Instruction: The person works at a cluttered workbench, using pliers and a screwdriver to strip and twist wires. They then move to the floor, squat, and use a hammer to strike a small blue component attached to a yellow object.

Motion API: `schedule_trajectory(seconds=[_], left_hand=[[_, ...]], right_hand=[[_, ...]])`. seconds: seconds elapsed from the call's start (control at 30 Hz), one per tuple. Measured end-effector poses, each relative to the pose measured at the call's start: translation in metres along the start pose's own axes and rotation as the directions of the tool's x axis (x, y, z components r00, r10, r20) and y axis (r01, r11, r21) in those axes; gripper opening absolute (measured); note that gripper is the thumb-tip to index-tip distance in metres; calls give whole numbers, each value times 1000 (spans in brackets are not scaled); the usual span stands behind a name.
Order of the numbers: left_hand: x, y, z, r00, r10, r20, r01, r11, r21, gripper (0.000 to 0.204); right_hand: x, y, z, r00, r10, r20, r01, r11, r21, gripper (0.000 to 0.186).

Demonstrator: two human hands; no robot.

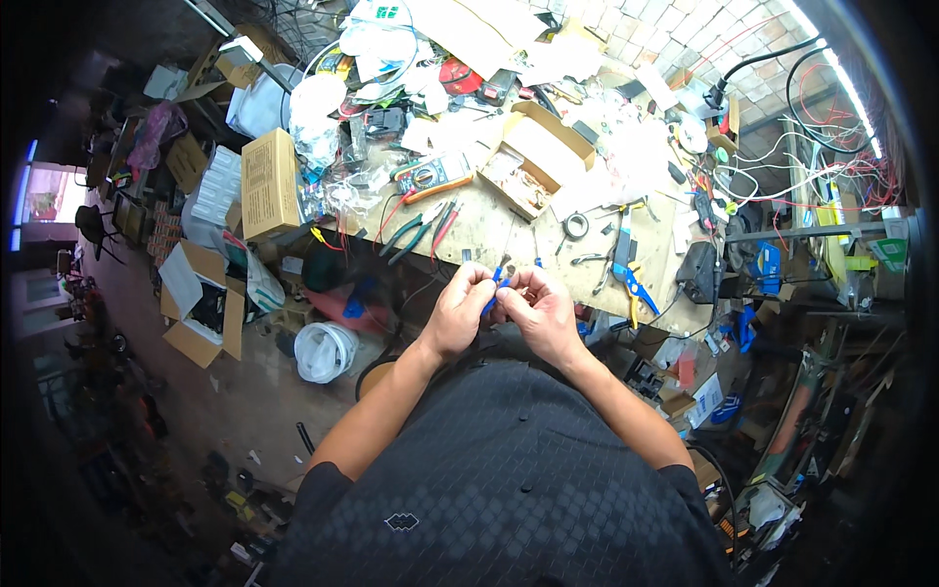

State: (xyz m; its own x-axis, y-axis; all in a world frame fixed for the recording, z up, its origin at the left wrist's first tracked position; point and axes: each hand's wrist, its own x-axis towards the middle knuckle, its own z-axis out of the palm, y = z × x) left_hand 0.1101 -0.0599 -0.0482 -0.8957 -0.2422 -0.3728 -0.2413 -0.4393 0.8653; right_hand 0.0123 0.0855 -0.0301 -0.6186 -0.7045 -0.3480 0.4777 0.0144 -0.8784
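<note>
My left hand [460, 312] and my right hand [539, 311] meet just off the near edge of the workbench, fingertips pinched together. Between them is a small blue piece [497, 278], slim like a bit of wire, with a brownish, copper-like end at its top. The fingers cover much of it, so its exact kind is unclear. Beyond my left hand lie green-handled pliers [411, 233] and red-handled pliers [445, 227]. Past my right hand is a blue-and-yellow hand tool [629, 274]. An opened cardboard box [534, 201] with copper-coloured small parts stands farther back.
An orange-rimmed multimeter [433, 176] and a roll of black tape [575, 227] rest on the bench [469, 252]. A closed carton [270, 186] stands at its left. On the floor are a white bucket [326, 352] and an open carton [207, 311]. Loose wires [782, 176] hang at right.
</note>
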Motion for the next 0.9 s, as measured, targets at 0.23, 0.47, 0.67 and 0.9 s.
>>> schedule_trajectory(seconds=[0.23,0.47,0.67,0.9], left_hand=[[7,24,4,995,43,96,-50,996,76,13],[23,43,-8,966,-91,243,46,982,182,13],[34,28,-9,962,-13,272,-30,987,156,13],[39,27,-8,967,-88,239,19,960,278,16]], right_hand=[[0,5,-4,991,-95,-94,102,992,74,11],[3,-11,-3,992,-19,-128,38,989,146,12],[8,-17,-6,985,96,-146,-77,988,134,13],[10,-9,-10,970,152,-189,-126,982,142,15]])
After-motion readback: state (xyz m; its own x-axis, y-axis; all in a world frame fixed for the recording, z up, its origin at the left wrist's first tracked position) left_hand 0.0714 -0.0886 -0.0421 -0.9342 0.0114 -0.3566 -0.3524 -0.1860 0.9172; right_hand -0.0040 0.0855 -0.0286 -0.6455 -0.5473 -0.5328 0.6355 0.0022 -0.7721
